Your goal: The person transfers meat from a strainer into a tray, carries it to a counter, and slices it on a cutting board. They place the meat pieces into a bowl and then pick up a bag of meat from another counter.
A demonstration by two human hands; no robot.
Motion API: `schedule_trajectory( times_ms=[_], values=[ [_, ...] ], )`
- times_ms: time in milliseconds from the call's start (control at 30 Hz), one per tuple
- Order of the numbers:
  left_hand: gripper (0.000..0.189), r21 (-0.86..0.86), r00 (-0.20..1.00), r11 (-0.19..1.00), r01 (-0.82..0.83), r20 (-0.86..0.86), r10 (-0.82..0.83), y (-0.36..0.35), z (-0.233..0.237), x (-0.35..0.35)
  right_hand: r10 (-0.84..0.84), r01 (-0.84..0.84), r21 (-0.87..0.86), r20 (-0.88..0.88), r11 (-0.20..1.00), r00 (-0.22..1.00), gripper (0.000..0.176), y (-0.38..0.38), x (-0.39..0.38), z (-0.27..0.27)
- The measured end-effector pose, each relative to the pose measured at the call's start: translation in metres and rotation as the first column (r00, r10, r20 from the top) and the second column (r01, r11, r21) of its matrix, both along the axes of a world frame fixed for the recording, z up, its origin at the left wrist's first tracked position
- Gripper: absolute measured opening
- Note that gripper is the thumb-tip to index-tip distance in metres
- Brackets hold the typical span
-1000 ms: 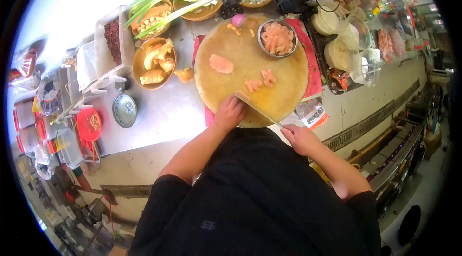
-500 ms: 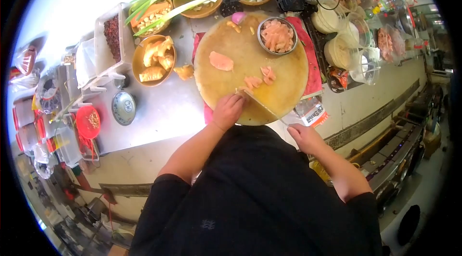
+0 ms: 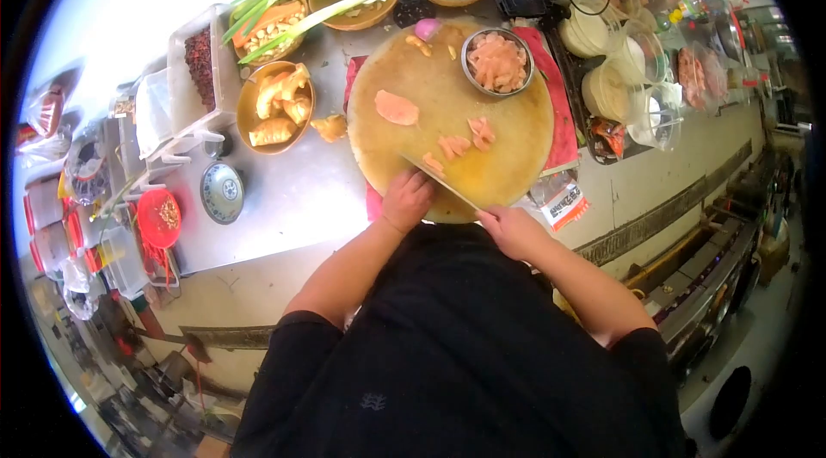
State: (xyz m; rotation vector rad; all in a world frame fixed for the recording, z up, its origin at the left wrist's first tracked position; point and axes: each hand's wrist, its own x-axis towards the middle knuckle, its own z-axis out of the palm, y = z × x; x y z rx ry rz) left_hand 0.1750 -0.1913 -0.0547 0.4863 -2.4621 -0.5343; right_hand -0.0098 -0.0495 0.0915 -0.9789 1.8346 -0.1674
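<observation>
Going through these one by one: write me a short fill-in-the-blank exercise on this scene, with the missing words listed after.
1. The right hand grips the knife by its ____.
2. The chopping board is ____ in shape.
3. The metal bowl stands directly ____ that board.
4. The leafy ends of the long stalks are ____ in colour.

Missing words: handle; round; on; green.

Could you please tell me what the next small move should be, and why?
Probably use the knife in the right hand to nudge the small slice towards the cut pieces, since the knife lies between that slice and the left hand.
</observation>
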Motion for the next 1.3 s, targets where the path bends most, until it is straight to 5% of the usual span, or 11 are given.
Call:
schedule_trajectory(
  times_ms=[433, 633, 700, 733, 800, 900, 967, 1067, 1167, 1233, 1300],
  values=[
    [0.022, 0.032, 1.0, 0.999, -0.016, 0.023, 0.015, -0.003, 0.013, -0.003, -0.101, 0.101, 0.017, -0.001, 0.995, 0.995, 0.046, 0.05, -0.025, 0.005],
    [0.017, 0.106, 0.98, 0.992, 0.074, 0.178, -0.092, -0.018, 0.034, -0.019, -0.383, 0.374, -0.126, -0.059, 0.919, 0.922, 0.045, 0.059, -0.027, -0.005],
    [0.026, 0.285, 0.914, 0.956, -0.072, 0.402, -0.051, -0.018, 0.045, -0.042, -0.41, 0.402, -0.129, -0.035, 0.906, 0.911, 0.044, 0.065, -0.032, 0.001],
    [0.026, 0.283, 0.914, 0.956, -0.072, 0.403, -0.05, -0.018, 0.05, -0.057, -0.434, 0.429, -0.132, -0.011, 0.894, 0.901, 0.044, 0.067, -0.032, 0.003],
    [0.025, 0.263, 0.991, 0.965, -0.006, 0.129, -0.029, -0.024, 0.055, -0.083, -0.464, 0.457, -0.14, -0.02, 0.878, 0.886, 0.043, 0.065, -0.027, 0.009],
    [0.029, 0.278, 0.984, 0.954, -0.114, 0.167, 0.069, -0.049, 0.047, -0.086, -0.486, 0.477, -0.169, -0.015, 0.863, 0.874, 0.042, 0.072, -0.023, 0.007],
    [0.029, -0.029, 0.972, 0.978, -0.204, 0.113, 0.206, -0.09, 0.035, -0.07, -0.486, 0.478, -0.191, 0.003, 0.858, 0.874, 0.041, 0.072, -0.023, 0.008],
    [0.036, 0.054, 0.898, 0.934, -0.353, 0.299, 0.322, -0.133, 0.032, -0.053, -0.39, 0.394, -0.115, 0.054, 0.912, 0.919, 0.041, 0.064, -0.023, 0.014],
    [0.033, 0.086, 0.827, 0.972, -0.22, 0.544, 0.139, -0.155, 0.054, -0.052, -0.327, 0.33, -0.055, 0.055, 0.942, 0.943, 0.042, 0.057, -0.022, 0.007],
    [0.038, 0.309, 0.629, 0.897, -0.316, 0.776, -0.045, -0.159, 0.072, -0.059, -0.344, 0.345, -0.092, 0.028, 0.934, 0.939, 0.043, 0.058, -0.024, -0.003],
    [0.041, 0.344, 0.689, 0.875, -0.339, 0.724, -0.018, -0.15, 0.069, -0.055, -0.371, 0.371, -0.113, 0.023, 0.922, 0.928, 0.043, 0.058, -0.027, -0.009]
  ],
)
